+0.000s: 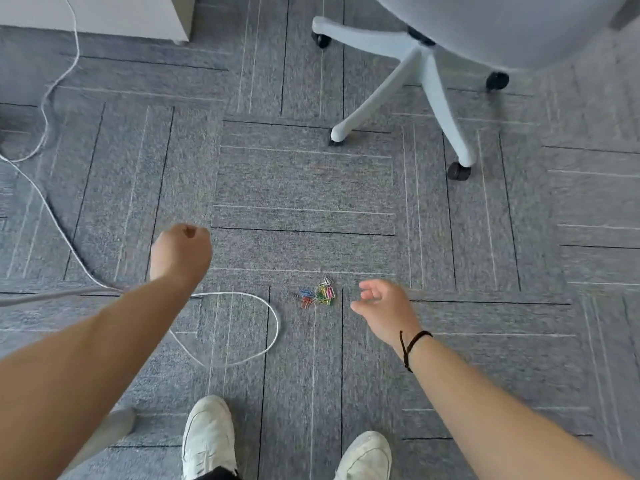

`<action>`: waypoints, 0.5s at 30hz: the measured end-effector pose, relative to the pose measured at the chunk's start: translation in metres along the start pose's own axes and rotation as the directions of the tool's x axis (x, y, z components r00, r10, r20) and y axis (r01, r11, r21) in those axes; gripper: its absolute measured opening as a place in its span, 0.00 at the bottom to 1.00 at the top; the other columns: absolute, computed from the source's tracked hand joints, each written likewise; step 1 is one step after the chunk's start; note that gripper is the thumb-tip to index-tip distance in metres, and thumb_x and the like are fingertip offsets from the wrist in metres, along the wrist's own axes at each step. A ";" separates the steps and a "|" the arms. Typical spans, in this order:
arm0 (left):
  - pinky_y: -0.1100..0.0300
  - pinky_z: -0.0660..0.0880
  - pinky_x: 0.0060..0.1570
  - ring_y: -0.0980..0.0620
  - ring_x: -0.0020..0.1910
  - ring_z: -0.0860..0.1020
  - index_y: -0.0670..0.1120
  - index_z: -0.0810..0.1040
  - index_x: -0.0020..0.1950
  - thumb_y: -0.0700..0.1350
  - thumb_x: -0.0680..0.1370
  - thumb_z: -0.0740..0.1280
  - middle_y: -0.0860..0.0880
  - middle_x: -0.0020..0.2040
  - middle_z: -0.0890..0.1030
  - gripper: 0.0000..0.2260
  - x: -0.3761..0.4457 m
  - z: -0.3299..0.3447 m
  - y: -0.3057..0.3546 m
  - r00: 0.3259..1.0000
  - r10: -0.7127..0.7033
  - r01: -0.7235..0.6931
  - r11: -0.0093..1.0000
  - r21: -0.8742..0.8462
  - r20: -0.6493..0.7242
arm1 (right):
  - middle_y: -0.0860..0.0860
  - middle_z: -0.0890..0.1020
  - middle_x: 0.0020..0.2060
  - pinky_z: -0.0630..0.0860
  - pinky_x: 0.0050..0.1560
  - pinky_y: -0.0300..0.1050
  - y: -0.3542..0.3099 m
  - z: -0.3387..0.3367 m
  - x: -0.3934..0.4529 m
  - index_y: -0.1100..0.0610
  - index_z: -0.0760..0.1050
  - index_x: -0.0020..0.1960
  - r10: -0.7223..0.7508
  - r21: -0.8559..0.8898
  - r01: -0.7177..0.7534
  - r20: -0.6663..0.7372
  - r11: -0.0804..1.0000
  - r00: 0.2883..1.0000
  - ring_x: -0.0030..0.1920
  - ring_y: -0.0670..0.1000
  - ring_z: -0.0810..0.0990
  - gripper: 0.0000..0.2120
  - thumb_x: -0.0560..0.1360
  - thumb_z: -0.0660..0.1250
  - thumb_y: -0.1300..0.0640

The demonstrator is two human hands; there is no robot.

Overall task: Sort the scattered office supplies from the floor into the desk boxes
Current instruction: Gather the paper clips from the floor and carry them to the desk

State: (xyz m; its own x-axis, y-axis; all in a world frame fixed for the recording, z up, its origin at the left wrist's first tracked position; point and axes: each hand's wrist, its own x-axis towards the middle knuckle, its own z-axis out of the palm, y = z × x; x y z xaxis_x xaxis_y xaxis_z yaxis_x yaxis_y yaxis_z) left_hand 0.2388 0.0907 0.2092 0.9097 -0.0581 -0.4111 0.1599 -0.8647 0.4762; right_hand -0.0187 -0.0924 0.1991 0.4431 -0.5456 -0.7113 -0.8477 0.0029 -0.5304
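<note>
Coloured paper clips [318, 294] heaped on carpet [304, 188]

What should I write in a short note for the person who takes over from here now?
Left hand: curled into a fist; whether it holds anything cannot be seen.
Right hand: open, fingers relaxed, just right of the paper clips, not touching them.
Paper clips: small coloured pile on the carpet, near a white cable.
Done: nothing visible; no desk boxes in view.
Left: pick up the clips and sort them into the boxes.

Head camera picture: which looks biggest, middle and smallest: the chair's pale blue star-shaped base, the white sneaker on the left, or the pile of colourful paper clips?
1. Pale blue star-shaped chair base
2. White sneaker, though it is nearer the camera
3. Pile of colourful paper clips
</note>
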 end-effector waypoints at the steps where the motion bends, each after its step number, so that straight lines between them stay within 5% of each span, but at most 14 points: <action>1: 0.56 0.74 0.37 0.47 0.37 0.76 0.47 0.78 0.47 0.46 0.81 0.61 0.47 0.39 0.80 0.08 0.007 0.022 -0.008 1.000 0.014 -0.014 1.000 -0.010 0.017 | 0.47 0.79 0.58 0.73 0.47 0.38 0.011 0.012 0.019 0.53 0.74 0.66 -0.019 -0.039 0.019 -0.003 0.999 1.000 0.50 0.44 0.78 0.20 0.75 0.73 0.55; 5: 0.59 0.76 0.34 0.50 0.38 0.80 0.45 0.80 0.51 0.45 0.82 0.64 0.48 0.43 0.83 0.07 0.025 0.118 -0.037 0.950 0.248 -0.249 0.968 -0.021 0.187 | 0.49 0.76 0.66 0.75 0.56 0.42 0.054 0.060 0.090 0.52 0.69 0.72 -0.109 -0.197 0.111 0.022 0.974 0.994 0.54 0.47 0.79 0.30 0.73 0.74 0.51; 8: 0.66 0.80 0.38 0.57 0.43 0.81 0.45 0.78 0.64 0.45 0.81 0.67 0.52 0.54 0.81 0.12 0.025 0.182 -0.060 0.749 0.449 -0.507 0.862 -0.015 0.488 | 0.50 0.71 0.69 0.72 0.62 0.44 0.081 0.090 0.130 0.51 0.66 0.74 -0.165 -0.333 0.167 0.034 0.928 0.986 0.63 0.50 0.76 0.36 0.70 0.76 0.46; 11: 0.60 0.82 0.51 0.56 0.49 0.82 0.49 0.75 0.68 0.49 0.77 0.72 0.53 0.61 0.78 0.20 0.022 0.221 -0.082 0.567 0.450 -0.649 0.760 0.038 0.689 | 0.51 0.64 0.71 0.73 0.65 0.47 0.100 0.114 0.154 0.51 0.61 0.76 -0.187 -0.392 0.193 0.054 0.899 0.981 0.64 0.52 0.74 0.46 0.66 0.78 0.40; 15: 0.63 0.77 0.57 0.57 0.53 0.78 0.53 0.71 0.70 0.51 0.75 0.75 0.56 0.59 0.77 0.26 0.020 0.239 -0.096 0.489 0.460 -0.752 0.652 0.091 0.741 | 0.50 0.63 0.66 0.76 0.58 0.44 0.108 0.127 0.168 0.52 0.61 0.74 -0.271 -0.461 0.244 0.008 0.853 0.962 0.57 0.51 0.77 0.46 0.64 0.78 0.36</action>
State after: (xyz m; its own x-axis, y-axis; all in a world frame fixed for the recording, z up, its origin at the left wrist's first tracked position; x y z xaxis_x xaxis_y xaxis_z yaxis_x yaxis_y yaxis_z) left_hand 0.1500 0.0535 -0.0302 0.2344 -0.7960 -0.5581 -0.6150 -0.5660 0.5490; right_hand 0.0007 -0.0776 -0.0362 0.6588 -0.5196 -0.5441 -0.7494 -0.5170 -0.4137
